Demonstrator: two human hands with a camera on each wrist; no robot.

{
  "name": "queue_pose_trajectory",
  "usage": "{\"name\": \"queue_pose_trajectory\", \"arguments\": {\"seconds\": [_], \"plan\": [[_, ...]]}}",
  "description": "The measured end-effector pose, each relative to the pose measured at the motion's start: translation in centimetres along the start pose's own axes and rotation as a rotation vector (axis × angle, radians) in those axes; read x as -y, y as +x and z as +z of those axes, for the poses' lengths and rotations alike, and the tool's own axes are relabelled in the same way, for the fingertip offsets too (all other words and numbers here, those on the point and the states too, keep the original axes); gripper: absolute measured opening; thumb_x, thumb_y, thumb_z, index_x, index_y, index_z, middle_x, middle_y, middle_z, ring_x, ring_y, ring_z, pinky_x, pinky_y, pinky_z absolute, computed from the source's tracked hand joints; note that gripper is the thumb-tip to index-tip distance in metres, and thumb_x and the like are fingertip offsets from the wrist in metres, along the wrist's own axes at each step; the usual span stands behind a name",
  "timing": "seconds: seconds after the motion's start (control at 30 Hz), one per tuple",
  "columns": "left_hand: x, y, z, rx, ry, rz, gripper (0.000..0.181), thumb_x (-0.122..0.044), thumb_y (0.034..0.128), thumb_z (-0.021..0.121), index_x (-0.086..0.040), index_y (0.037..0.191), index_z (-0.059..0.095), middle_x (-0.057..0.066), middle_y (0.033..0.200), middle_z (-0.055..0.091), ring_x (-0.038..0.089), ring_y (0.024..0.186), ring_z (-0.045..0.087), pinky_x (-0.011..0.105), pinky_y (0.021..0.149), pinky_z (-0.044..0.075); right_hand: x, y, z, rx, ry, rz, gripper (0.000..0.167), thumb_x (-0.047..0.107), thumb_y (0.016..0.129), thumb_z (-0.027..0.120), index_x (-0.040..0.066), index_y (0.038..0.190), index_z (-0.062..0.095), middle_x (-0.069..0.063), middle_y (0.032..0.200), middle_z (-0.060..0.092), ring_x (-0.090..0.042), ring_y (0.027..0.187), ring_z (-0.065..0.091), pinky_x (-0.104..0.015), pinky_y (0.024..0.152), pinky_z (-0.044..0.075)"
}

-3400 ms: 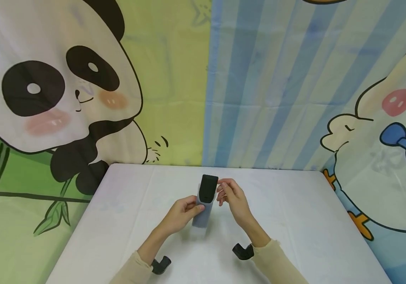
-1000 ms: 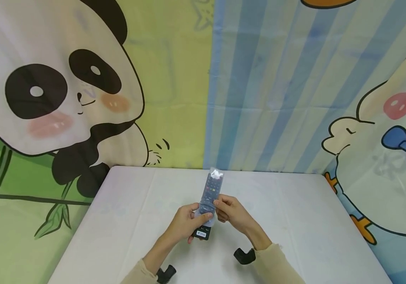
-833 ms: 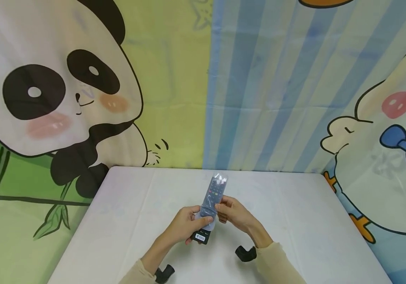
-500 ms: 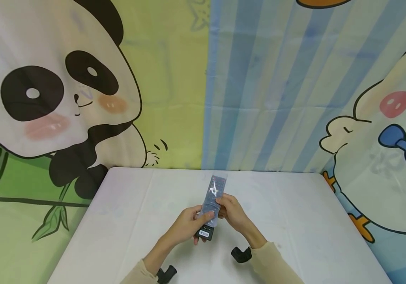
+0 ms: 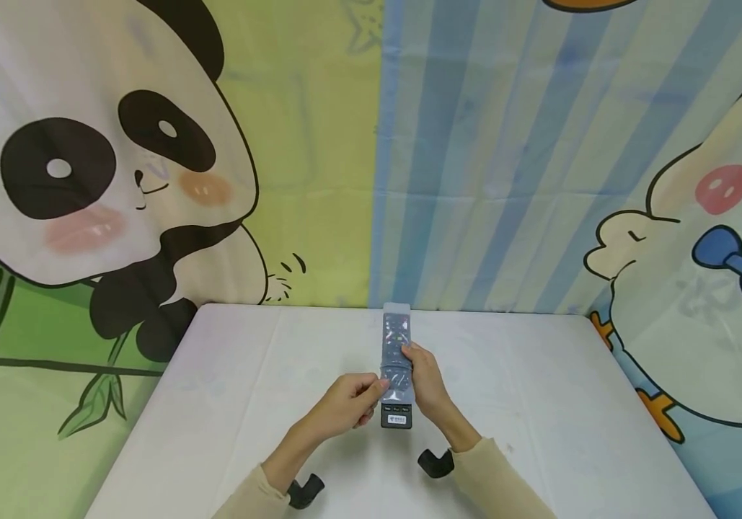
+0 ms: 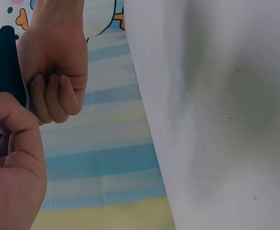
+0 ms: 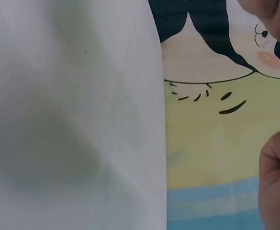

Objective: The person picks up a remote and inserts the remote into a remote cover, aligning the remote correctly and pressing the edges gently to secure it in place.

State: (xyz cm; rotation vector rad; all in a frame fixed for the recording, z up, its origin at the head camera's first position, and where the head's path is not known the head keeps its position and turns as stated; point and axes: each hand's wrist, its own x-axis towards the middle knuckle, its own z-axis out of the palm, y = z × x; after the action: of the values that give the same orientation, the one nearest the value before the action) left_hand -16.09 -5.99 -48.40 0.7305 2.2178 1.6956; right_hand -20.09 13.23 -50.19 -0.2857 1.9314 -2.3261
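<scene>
Remote (image 5: 396, 371) swung straighter above white table (image 5: 526, 389); panda-printed, striped backdrop (image 5: 474, 180) behind.

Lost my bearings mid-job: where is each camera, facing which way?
Head: on the head, facing forward-down at the wrapped remote; left hand, right hand, sleeves show.
Left wrist: worn there, facing the striped backdrop; both hands show.
Right wrist: worn there, facing the printed panda; both hands show partly.
Wrist views share both hands and the white table.
</scene>
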Motion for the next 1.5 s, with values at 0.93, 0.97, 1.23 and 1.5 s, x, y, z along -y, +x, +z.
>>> {"name": "queue_pose_trajectory", "arguments": {"seconds": [0.93,0.97,1.23,1.5], "plan": [[1.2,0.1,-1.2,-0.056,-0.120,-0.108,0.051,-0.044,0.1044,0.051,0.000,0.129,0.060,0.006,0.099,0.073,0.020,0.087,0.070,0.035,0.076,0.057,1.3,0.2,0.4,0.236,-0.268,-0.102,0.036,0.019,0.110,0.040,-0.013,0.108,0.055,0.001,0.070,0.051,-0.006,0.060,0.045,-0.021,0.054,0.036],[1.2,0.2,-1.0,-0.078,-0.140,-0.118,0.051,-0.043,0.1040,0.052,0.001,0.128,0.059,0.006,0.099,0.073,0.020,0.088,0.070,0.033,0.075,0.056,1.4,0.3,0.5,0.217,-0.299,-0.131,0.031,0.016,0.109,0.044,-0.011,0.102,0.056,0.002,0.068,0.047,-0.006,0.058,0.042,-0.021,0.053,0.034],[0.6,0.2,0.3,-0.361,-0.035,-0.126,0.036,-0.037,0.1042,0.054,-0.002,0.106,0.062,0.003,0.076,0.063,0.015,0.064,0.059,0.027,0.053,0.048,4.0,-0.6,2.4,0.188,-0.407,-0.256,0.032,0.003,0.104,0.051,0.000,0.072,0.047,0.001,0.062,0.040,-0.007,0.054,0.036,-0.024,0.049,0.031],[-0.3,0.8,-0.2,-0.506,-0.111,-0.140,0.029,-0.026,0.0994,0.062,0.001,0.091,0.068,0.003,0.060,0.063,0.013,0.048,0.056,0.024,0.041,0.042,1.4,0.3,1.7,0.278,-0.252,-0.233,0.039,0.008,0.107,0.047,0.003,0.069,0.041,0.002,0.057,0.034,-0.010,0.047,0.029,-0.025,0.047,0.025]]}}
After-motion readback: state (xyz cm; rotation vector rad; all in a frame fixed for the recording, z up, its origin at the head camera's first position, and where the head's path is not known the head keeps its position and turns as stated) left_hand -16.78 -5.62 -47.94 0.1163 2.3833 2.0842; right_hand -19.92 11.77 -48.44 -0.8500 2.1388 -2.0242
